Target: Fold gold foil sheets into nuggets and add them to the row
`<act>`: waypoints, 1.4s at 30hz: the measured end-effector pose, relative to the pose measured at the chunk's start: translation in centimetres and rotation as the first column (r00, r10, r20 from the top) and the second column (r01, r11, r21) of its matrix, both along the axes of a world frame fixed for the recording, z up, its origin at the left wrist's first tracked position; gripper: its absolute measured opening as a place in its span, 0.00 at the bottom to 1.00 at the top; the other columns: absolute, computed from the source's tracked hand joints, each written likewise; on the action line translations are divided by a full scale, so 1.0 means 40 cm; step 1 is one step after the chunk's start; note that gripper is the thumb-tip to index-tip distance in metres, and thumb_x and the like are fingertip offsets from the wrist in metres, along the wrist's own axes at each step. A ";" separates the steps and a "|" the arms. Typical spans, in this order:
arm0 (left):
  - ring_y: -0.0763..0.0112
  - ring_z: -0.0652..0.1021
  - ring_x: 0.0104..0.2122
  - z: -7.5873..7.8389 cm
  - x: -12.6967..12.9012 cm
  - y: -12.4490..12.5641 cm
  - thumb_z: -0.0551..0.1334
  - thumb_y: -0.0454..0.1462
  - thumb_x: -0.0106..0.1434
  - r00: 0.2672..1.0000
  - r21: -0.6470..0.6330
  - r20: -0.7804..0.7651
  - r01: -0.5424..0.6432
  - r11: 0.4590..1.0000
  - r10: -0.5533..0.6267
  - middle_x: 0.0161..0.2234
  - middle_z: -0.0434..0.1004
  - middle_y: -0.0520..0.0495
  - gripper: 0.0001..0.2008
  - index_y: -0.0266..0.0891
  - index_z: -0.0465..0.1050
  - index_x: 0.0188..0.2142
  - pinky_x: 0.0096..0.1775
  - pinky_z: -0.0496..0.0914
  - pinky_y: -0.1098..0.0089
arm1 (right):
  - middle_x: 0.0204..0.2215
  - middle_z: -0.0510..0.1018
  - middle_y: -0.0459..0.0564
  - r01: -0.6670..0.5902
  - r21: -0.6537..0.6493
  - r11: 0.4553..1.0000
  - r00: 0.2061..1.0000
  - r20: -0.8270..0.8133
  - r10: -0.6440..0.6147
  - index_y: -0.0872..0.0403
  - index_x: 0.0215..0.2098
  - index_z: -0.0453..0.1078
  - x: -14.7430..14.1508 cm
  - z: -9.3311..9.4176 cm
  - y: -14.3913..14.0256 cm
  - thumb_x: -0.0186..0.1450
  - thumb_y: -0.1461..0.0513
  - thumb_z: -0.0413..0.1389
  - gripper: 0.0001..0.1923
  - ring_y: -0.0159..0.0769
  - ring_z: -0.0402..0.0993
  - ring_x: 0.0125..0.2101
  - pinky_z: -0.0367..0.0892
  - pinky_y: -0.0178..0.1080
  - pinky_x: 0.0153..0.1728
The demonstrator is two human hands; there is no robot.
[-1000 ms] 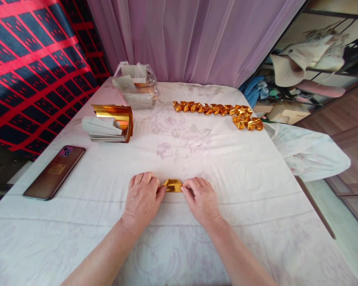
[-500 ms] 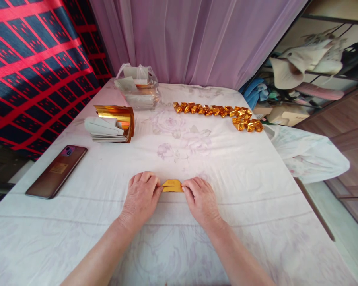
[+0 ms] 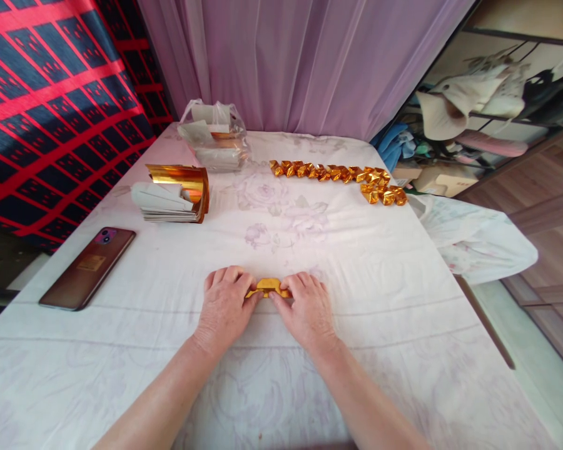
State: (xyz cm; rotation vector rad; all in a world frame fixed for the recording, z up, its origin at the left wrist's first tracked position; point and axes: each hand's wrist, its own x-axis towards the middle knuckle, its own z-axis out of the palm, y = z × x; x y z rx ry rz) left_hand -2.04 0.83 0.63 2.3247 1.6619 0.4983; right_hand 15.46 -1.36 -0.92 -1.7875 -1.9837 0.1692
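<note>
A small folded piece of gold paper lies between my hands, near the middle of the table. My left hand pinches its left end between thumb and fingers. At the other end, my right hand grips the paper, its thumb pressing on the near edge. Both thumbs point inward and cover part of the piece. Farther back on the right, a row of folded shiny gold pieces stretches over the cloth, with a shorter row in front of its right end.
A curled stack of gold-and-white paper sheets stands at the back left. Behind it sits a clear plastic bag of more sheets. A phone lies at the left edge of the cloth-covered table. Shelves with hats are at right.
My hands have come closer together. Both thumbs have moved inward onto the gold paper's near edge, and less of the paper shows. The view has shifted slightly.
</note>
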 end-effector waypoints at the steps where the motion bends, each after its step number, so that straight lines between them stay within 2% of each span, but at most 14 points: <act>1: 0.59 0.71 0.41 0.001 -0.001 0.001 0.64 0.40 0.63 1.000 -0.015 0.005 -0.005 1.000 0.005 0.39 0.73 0.47 0.04 0.44 0.73 0.34 0.45 0.62 0.57 | 0.33 0.75 0.48 -0.006 -0.011 1.000 1.000 -0.020 0.005 0.51 0.33 0.69 0.004 -0.001 0.000 0.64 0.58 0.60 0.06 0.41 0.69 0.35 0.57 0.41 0.36; 4: 0.59 0.72 0.42 0.003 -0.008 0.003 0.64 0.38 0.63 1.000 -0.067 0.019 -0.013 0.998 0.015 0.40 0.73 0.48 0.01 0.45 0.74 0.34 0.47 0.62 0.56 | 0.33 0.76 0.47 -0.042 -0.062 0.997 0.995 -0.094 0.036 0.50 0.34 0.70 0.021 -0.005 0.004 0.63 0.62 0.60 0.02 0.40 0.71 0.37 0.57 0.40 0.36; 10: 0.61 0.72 0.44 -0.001 -0.030 0.010 0.62 0.35 0.63 0.998 -0.115 0.065 -0.003 0.993 0.011 0.40 0.73 0.50 0.04 0.46 0.75 0.35 0.49 0.61 0.55 | 0.32 0.77 0.45 -0.135 -0.096 0.986 0.966 -0.234 0.109 0.51 0.35 0.71 0.066 -0.014 0.014 0.62 0.68 0.56 0.06 0.36 0.73 0.36 0.62 0.39 0.38; 15: 0.62 0.72 0.44 0.000 -0.052 0.019 0.60 0.34 0.62 0.995 -0.154 0.100 0.020 0.988 -0.005 0.41 0.74 0.50 0.06 0.46 0.75 0.34 0.50 0.62 0.56 | 0.33 0.77 0.47 -0.126 -0.076 0.989 0.976 -0.190 0.110 0.50 0.35 0.72 0.092 -0.019 0.009 0.62 0.68 0.55 0.07 0.38 0.73 0.37 0.63 0.39 0.38; 21: 0.62 0.72 0.43 -0.003 -0.065 0.026 0.60 0.33 0.61 0.995 -0.160 0.102 0.033 0.987 -0.017 0.40 0.75 0.51 0.07 0.46 0.76 0.34 0.50 0.62 0.56 | 0.38 0.77 0.50 -0.146 -0.025 0.989 0.979 -0.149 0.141 0.51 0.44 0.72 0.100 -0.019 0.003 0.63 0.65 0.53 0.11 0.40 0.73 0.40 0.66 0.43 0.41; 26: 0.60 0.73 0.44 -0.001 -0.058 0.024 0.63 0.36 0.59 0.994 -0.123 0.107 0.025 0.992 -0.011 0.40 0.75 0.50 0.05 0.45 0.76 0.36 0.51 0.62 0.55 | 0.40 0.77 0.52 -0.160 0.000 0.987 0.980 -0.123 0.158 0.52 0.46 0.72 0.095 -0.015 0.001 0.67 0.61 0.53 0.11 0.41 0.72 0.41 0.66 0.44 0.43; 30: 0.62 0.73 0.43 0.001 -0.051 0.018 0.64 0.36 0.60 0.995 -0.077 0.092 0.042 0.996 -0.035 0.38 0.76 0.51 0.03 0.46 0.76 0.34 0.50 0.61 0.56 | 0.41 0.76 0.53 -0.149 0.001 0.989 0.983 -0.107 0.148 0.53 0.48 0.72 0.092 -0.016 0.000 0.67 0.59 0.54 0.13 0.42 0.73 0.42 0.67 0.45 0.43; 35: 0.64 0.74 0.40 0.002 -0.049 0.013 0.63 0.34 0.61 0.994 0.007 0.069 0.087 0.996 -0.087 0.36 0.77 0.52 0.04 0.46 0.76 0.32 0.48 0.62 0.58 | 0.44 0.77 0.54 -0.155 0.043 0.987 0.980 -0.123 0.159 0.52 0.49 0.71 0.095 -0.015 0.000 0.67 0.59 0.54 0.13 0.42 0.73 0.45 0.68 0.44 0.44; 39: 0.65 0.75 0.37 0.009 -0.046 0.014 0.60 0.34 0.64 0.990 0.112 0.037 0.134 0.985 -0.139 0.34 0.79 0.51 0.07 0.47 0.76 0.34 0.45 0.63 0.59 | 0.45 0.78 0.52 -0.164 0.056 0.985 0.970 -0.175 0.171 0.51 0.49 0.72 0.102 -0.015 0.005 0.69 0.62 0.49 0.13 0.40 0.74 0.45 0.69 0.44 0.46; 42: 0.65 0.76 0.35 0.013 -0.045 0.017 0.57 0.34 0.66 0.984 0.144 0.008 0.175 0.974 -0.178 0.33 0.80 0.52 0.09 0.46 0.76 0.35 0.46 0.63 0.58 | 0.44 0.79 0.52 -0.165 0.046 0.985 0.966 -0.196 0.171 0.50 0.48 0.72 0.107 -0.017 0.010 0.68 0.65 0.46 0.16 0.39 0.74 0.44 0.69 0.44 0.47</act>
